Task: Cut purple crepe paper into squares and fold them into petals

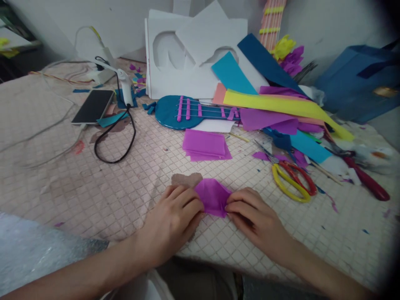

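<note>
A small sheet of purple crepe paper (214,198) is stretched between my two hands, just above the quilted tablecloth near the front edge. My left hand (176,221) pinches its left side, fingers curled over with the thumb hidden. At the opposite side, the right-hand corner is pinched between the thumb and fingers of my right hand (256,218). The paper's upper edge is bent to a blunt peak. Beyond it lies a stack of purple paper pieces (204,143), touched by neither hand.
Scissors (290,181) with yellow and red handles lie at right, near red-handled pliers (365,179). Behind are a blue paper-covered guitar shape (175,112), coloured paper strips (275,104) and white boards (196,75). A phone (93,107) and a white glue gun (126,87) sit at left.
</note>
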The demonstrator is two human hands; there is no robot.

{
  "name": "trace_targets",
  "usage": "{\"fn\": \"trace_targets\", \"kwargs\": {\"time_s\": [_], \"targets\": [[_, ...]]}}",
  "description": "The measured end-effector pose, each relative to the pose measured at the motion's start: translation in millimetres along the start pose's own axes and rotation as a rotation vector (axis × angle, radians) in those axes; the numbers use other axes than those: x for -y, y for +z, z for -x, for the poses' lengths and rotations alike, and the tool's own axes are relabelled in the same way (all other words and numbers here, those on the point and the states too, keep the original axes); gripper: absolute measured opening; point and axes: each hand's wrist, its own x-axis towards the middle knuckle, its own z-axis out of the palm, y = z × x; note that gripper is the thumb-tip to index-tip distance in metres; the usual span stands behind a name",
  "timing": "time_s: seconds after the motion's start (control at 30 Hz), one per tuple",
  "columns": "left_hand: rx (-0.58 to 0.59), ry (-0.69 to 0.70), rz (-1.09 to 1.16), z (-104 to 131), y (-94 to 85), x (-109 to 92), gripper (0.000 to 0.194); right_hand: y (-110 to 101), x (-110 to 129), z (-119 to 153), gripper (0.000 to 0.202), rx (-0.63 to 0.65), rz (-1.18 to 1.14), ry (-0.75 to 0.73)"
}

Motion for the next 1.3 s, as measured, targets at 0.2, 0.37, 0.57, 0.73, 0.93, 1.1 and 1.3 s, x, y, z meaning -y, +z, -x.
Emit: {"fn": "trace_targets", "kwargs": {"time_s": [0.2,0.37,0.57,0.73,0.93,1.1,1.3], "targets": [[0.012,-0.07,0.009,-0.6,0.2,-4.8,0.012,1.4,1.3,0.1,0.011,0.005,-0.052,0.098],[0.008,-0.088,-0.006,-1.0,2.0,-6.2,0.008,3.8,0.8,0.9,0.013,-0.023,-0.025,0.081],[0.021,-0.08,-0.013,0.9,2.7,-4.7,0.008,3.3,-1.8,4.3,0.029,0.036,0.036,-0.052],[0.026,-0.081,-0.01,1.1,1.2,-6.3,0.012,2.9,0.3,5.8,0.02,-0.034,0.018,-0.013],[0.011,-0.114,0.015,-1.3,0.9,-5.9,0.014,2.3,2.6,0.9,0.014,-0.037,-0.048,0.109],[-0.021,-0.157,0.072,-2.5,3.5,-5.6,0.008,2.6,2.1,-2.6,0.013,-0.022,-0.127,0.238],[-0.032,-0.206,0.067,-4.5,4.9,-7.7,0.007,1.0,5.0,-6.3,0.01,0.022,-0.165,0.328]]}}
